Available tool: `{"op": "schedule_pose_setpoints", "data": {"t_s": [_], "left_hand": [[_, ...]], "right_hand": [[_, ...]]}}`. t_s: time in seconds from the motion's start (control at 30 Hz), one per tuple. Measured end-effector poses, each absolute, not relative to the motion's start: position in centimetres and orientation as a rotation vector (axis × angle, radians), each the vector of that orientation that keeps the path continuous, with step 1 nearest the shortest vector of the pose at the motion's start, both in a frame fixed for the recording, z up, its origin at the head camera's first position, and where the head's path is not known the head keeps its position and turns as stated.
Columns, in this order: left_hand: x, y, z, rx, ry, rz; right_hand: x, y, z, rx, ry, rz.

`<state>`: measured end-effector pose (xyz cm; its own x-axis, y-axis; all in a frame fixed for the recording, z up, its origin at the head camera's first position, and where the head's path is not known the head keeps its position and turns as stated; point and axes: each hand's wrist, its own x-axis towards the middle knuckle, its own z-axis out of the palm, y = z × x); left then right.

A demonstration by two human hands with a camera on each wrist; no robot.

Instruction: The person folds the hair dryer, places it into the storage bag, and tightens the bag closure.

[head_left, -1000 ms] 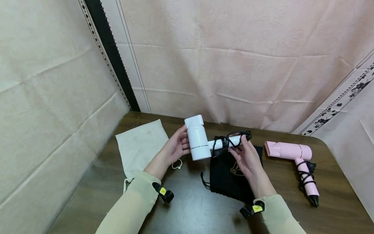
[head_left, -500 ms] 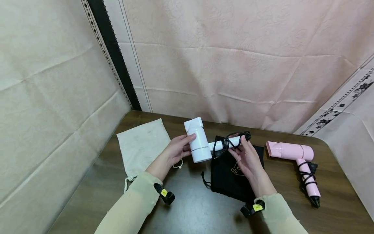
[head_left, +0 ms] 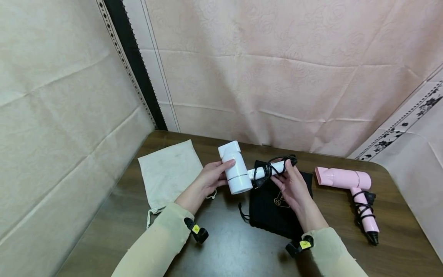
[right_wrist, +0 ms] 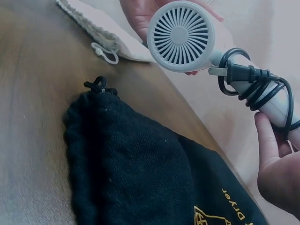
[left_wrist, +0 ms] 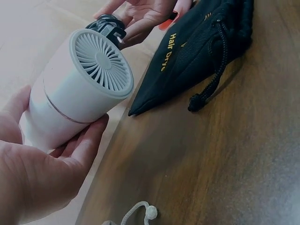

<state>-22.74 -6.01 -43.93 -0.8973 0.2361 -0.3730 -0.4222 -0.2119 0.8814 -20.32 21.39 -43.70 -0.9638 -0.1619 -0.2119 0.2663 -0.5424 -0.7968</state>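
Both hands hold up a white hair dryer [head_left: 236,174] above the table. The left hand [head_left: 211,177] grips its barrel, thumb on one side and fingers under the other, as the left wrist view shows. Around the end of the handle curl the fingers of the right hand [head_left: 293,188]. A black cord [right_wrist: 257,86] with its plug is wound round that handle. The slatted round intake [left_wrist: 104,60] points toward the person. Below the handle lies a black drawstring bag [head_left: 268,211] with gold print.
To the left, a white drawstring bag [head_left: 169,173] lies flat on the brown table [head_left: 221,246]. A pink hair dryer [head_left: 346,179], its cord wrapped round the handle, rests at the right. Pale cloth [head_left: 277,77] hangs behind the table.
The left hand's thumb has come over onto the front of the barrel, closing its grip. The barrel has dipped slightly toward the person. The right hand stays on the handle.
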Motion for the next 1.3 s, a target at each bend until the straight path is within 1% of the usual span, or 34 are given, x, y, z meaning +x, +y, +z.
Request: {"op": "schedule_pose_setpoints", "data": {"t_s": [0.27, 0.6, 0.9, 0.97, 1.3], "left_hand": [[-22.5, -5.9, -43.8, -0.193, 1.689, 2.135], [-22.4, -6.0, -43.6, -0.150, 1.756, 2.108], [-22.4, -6.1, -43.2, -0.109, 1.807, 2.060], [-21.8, -6.2, -42.3, -0.094, 1.831, 2.039], [-22.2, -6.2, -42.8, -0.097, 1.863, 2.041]], "right_hand": [[-20.8, 21.6, -43.6, 0.118, 1.457, -2.508], [-21.5, 22.1, -43.3, -0.104, 1.522, -2.422], [-21.7, 22.6, -43.2, -0.187, 1.526, -2.378], [-21.8, 22.7, -43.2, -0.203, 1.532, -2.367], [-22.2, 23.1, -42.7, -0.276, 1.531, -2.336]]}}
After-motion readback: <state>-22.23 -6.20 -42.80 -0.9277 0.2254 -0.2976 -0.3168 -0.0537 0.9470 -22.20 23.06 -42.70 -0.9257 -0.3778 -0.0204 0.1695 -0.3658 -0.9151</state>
